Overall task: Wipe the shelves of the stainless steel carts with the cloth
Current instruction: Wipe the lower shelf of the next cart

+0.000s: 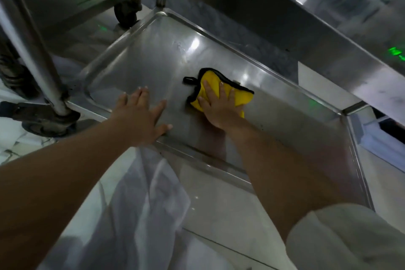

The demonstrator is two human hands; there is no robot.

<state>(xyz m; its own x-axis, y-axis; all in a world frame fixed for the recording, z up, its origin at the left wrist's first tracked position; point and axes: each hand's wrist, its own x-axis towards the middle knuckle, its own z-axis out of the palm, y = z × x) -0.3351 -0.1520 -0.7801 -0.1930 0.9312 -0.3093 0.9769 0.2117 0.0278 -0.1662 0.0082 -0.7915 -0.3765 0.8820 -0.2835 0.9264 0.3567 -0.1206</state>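
Right hand [215, 105] lies flat, fingers spread, pressing the yellow cloth [221, 92] onto the lower shelf [142, 59], mid-shelf toward its far rim. Left hand [140, 116] is open, bracing flat near the shelf's near rim. Advice: keep the palm flat, overlap strokes, reach the shelf's corners.

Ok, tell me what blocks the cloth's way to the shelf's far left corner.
Nothing visible does. The right hand presses the yellow cloth flat on the lower shelf; the steel toward that corner lies bare. The left hand rests at the near edge, aside.
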